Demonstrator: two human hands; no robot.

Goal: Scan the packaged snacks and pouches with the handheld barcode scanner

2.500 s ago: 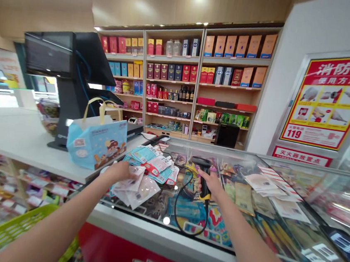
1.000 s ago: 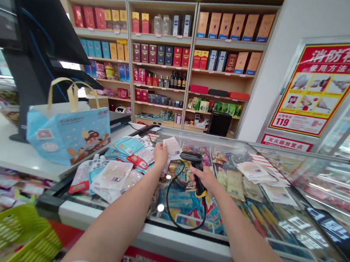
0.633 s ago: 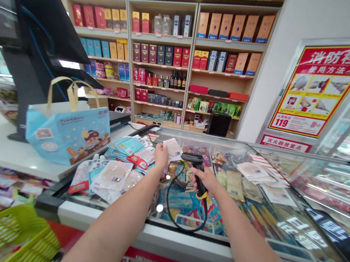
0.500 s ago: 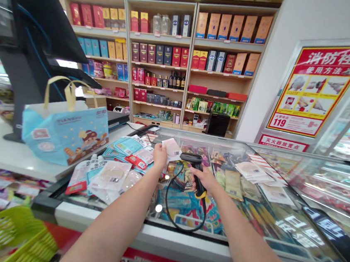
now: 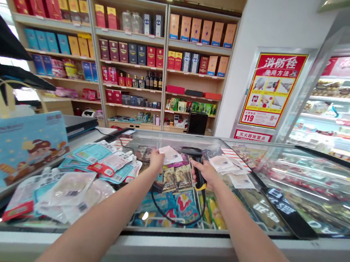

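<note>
My left hand (image 5: 157, 161) pinches the edge of a small white packet with a barcode label (image 5: 171, 155), just above the glass top of a chest freezer (image 5: 139, 232). To its right, my right hand (image 5: 204, 172) is wrapped round the handle of a black and yellow barcode scanner (image 5: 200, 179). The scanner's head points left toward the packet, and its black cable loops down over the glass. Left of my left arm lie a heap of blue and red spouted pouches (image 5: 93, 152) and some clear round packets (image 5: 68, 190). Right of the scanner rests a pile of white labelled packets (image 5: 224, 165).
A blue paper carrier bag (image 5: 23, 144) stands on the counter at left, near a black checkout terminal (image 5: 3, 38). Behind the freezer, shelves (image 5: 135, 37) hold boxed bottles. A red fire-hydrant notice (image 5: 271, 91) hangs on the wall. A chilled display (image 5: 342, 111) stands at right.
My view has turned right, so the bag and terminal slide left and more of the chilled display shows. Both hands keep their holds, the packet and scanner staying close together.
</note>
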